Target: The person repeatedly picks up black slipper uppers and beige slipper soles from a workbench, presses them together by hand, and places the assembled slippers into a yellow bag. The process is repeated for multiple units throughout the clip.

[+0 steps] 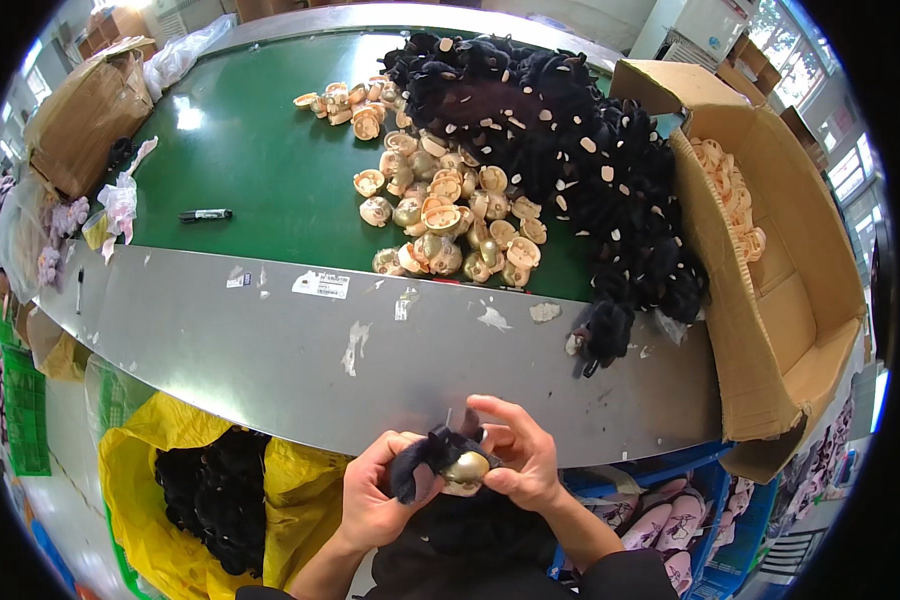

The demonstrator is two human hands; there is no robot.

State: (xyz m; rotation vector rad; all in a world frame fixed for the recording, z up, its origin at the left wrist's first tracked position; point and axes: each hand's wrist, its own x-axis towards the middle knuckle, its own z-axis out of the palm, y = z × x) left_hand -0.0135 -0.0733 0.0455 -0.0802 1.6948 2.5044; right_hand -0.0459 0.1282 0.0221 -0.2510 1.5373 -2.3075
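Note:
Close to my body, just in front of the metal table edge, my left hand (378, 497) is closed around a black plush piece (434, 450) with dark ear-like flaps. A shiny gold rounded shell (466, 470) sits against the plush. My right hand (523, 462) grips the other side, its thumb by the shell and its index finger at an upper flap. Beyond, on the green work surface, lies a pile of gold and beige hollow shells (440, 215). Behind and right of it is a large heap of black plush pieces (570, 150).
An open cardboard box (760, 320) holding beige parts stands at the right. A yellow sack (305, 500) of black plush is below left, a blue crate (715, 570) of pink items below right. A black marker (206, 215) lies on the green surface; another carton (85, 120) stands far left.

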